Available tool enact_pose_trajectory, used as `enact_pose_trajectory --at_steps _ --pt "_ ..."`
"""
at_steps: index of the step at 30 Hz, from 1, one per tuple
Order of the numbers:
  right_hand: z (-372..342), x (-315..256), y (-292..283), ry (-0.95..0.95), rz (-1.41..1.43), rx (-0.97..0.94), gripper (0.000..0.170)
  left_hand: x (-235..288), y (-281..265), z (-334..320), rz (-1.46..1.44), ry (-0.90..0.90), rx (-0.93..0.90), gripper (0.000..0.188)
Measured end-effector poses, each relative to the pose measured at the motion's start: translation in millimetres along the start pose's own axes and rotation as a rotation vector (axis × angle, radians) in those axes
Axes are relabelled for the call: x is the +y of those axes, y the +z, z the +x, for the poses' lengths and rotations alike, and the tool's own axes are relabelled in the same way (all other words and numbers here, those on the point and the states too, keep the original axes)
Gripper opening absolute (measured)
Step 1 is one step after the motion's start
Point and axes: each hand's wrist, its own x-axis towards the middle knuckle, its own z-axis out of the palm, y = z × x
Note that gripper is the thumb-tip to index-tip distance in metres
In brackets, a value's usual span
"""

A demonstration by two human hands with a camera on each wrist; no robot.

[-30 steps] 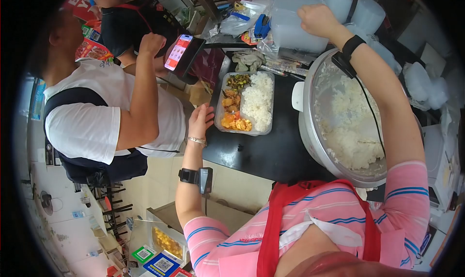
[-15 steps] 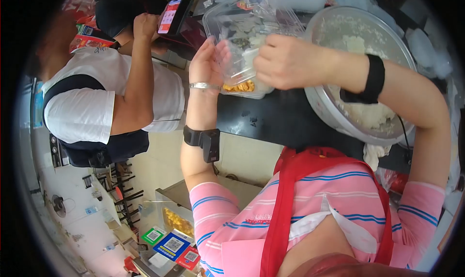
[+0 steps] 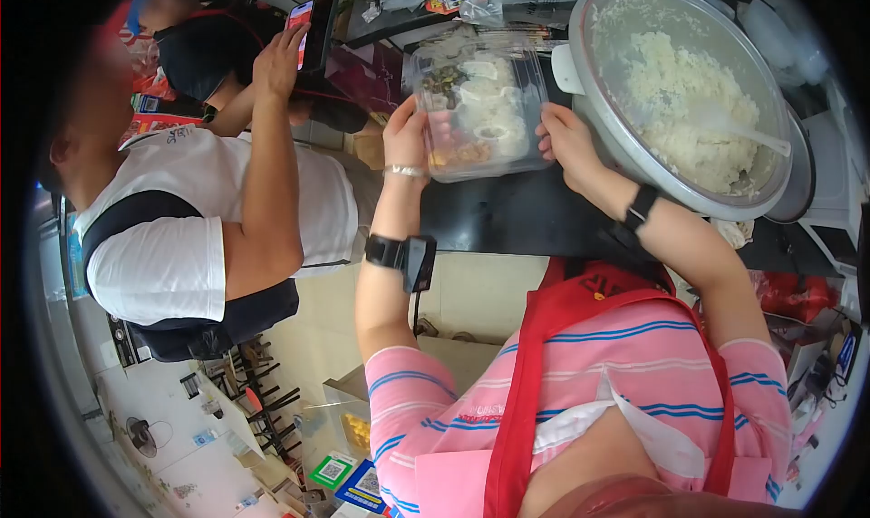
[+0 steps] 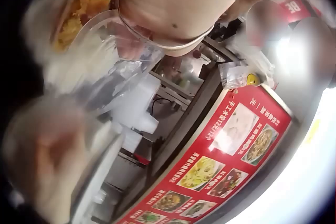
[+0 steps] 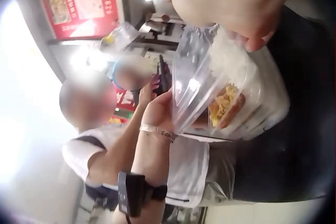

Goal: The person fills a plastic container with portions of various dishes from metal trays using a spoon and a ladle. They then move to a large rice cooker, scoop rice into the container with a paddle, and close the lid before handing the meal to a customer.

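Observation:
A clear plastic lid [image 3: 530,69] is held over a clear takeaway box [image 5: 273,85], tilted above it in the right wrist view. White rice [image 3: 494,110], dark green vegetables [image 3: 441,85] and yellow egg [image 5: 223,106] show through the plastic. My left hand [image 3: 405,137] grips the lid's left side, with fingers visible through it. At the opposite side, my right hand [image 3: 573,146] pinches the lid's edge with curled fingers. The left wrist view is blurred around the box.
Right of the box stands a large pot [image 3: 580,124] of rice with a translucent rice paddle [image 3: 757,137] in it. Across the dark counter [image 3: 507,219], a person in a white shirt [image 3: 217,187] raises a hand to a phone [image 3: 300,19]. QR code signs [image 3: 364,484] stand lower left.
My right hand has come from the stacked containers at the back to the box with the lid. The lid has come down from steeply raised to nearly flat over the food, both hands on it.

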Motion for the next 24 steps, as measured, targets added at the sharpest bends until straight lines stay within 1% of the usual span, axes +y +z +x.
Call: enact_pose_trajectory --at_steps 1,2,4,5,7,8,10,11,12,13,15,16,17,18,19,20,22,23,24 --pt "8.8 3.8 6.6 0.066 0.017 0.109 0.041 1.3 2.9 5.8 0.046 0.025 0.029 0.035" --pt "17.5 6.8 11.0 0.069 0.021 0.113 0.041 -0.1 -0.8 14.5 0.051 0.021 0.026 0.035" --pt "31.8 7.7 18.4 0.108 -0.093 0.135 0.03 -8.7 -18.3 35.3 0.521 0.128 0.2 0.033" --pt "35.7 8.2 19.0 0.106 -0.088 0.138 0.03 -14.4 -29.1 43.2 0.524 0.13 0.196 0.033" --pt "38.6 11.2 17.2 0.004 -0.219 0.121 0.027 -28.9 -53.1 52.5 0.786 0.18 0.182 0.025" --pt "41.1 11.5 16.4 0.007 -0.218 0.122 0.027 -34.9 -62.5 53.6 0.915 0.202 0.139 0.025" --pt "41.6 7.0 17.3 -0.023 -0.376 0.071 0.026 -42.0 -64.8 47.8 0.949 0.215 0.168 0.026" --pt "40.6 5.3 18.6 -0.022 -0.376 0.074 0.026 -45.2 -64.0 46.4 0.98 0.231 0.199 0.027" --pt "38.9 1.5 20.9 -0.026 -0.462 0.094 0.026 -49.9 -64.9 48.3 0.976 0.289 0.176 0.026" --pt "38.0 -1.1 22.6 -0.032 -0.549 0.115 0.025 -53.1 -66.1 51.5 0.975 0.293 0.174 0.026" --pt "39.6 1.7 24.1 -0.033 -0.528 0.135 0.024 -54.7 -65.5 57.7 0.717 0.16 0.159 0.026" --pt "40.5 4.6 24.4 -0.03 -0.508 0.15 0.023 -53.5 -65.0 59.0 0.715 0.161 0.159 0.026" --pt "42.3 6.3 24.3 -0.03 -0.51 0.149 0.023 -52.1 -65.3 59.6 0.621 0.081 0.126 0.026" --pt "44.0 7.6 24.7 0.019 -0.406 0.136 0.022 -51.6 -67.5 58.6 0.528 0.0 0.095 0.026" --pt "45.0 8.5 24.5 0.062 -0.3 0.121 0.02 -52.5 -68.0 55.5 0.527 0.005 0.1 0.026" --pt "45.1 10.2 26.3 0.051 -0.3 0.114 0.02 -52.6 -67.5 54.4 0.396 -0.01 0.11 0.026" --pt "43.7 8.5 31.4 -0.111 -0.155 0.082 0.018 -36.8 -58.8 47.3 0.182 -0.038 0.144 0.024" --pt "42.7 8.6 32.2 -0.11 -0.156 0.072 0.018 -35.7 -63.2 48.9 0.182 -0.036 0.154 0.024" --pt "37.9 11.5 31.2 -0.02 -0.15 0.013 0.019 -35.8 -66.0 46.3 0.271 -0.021 0.119 0.024"
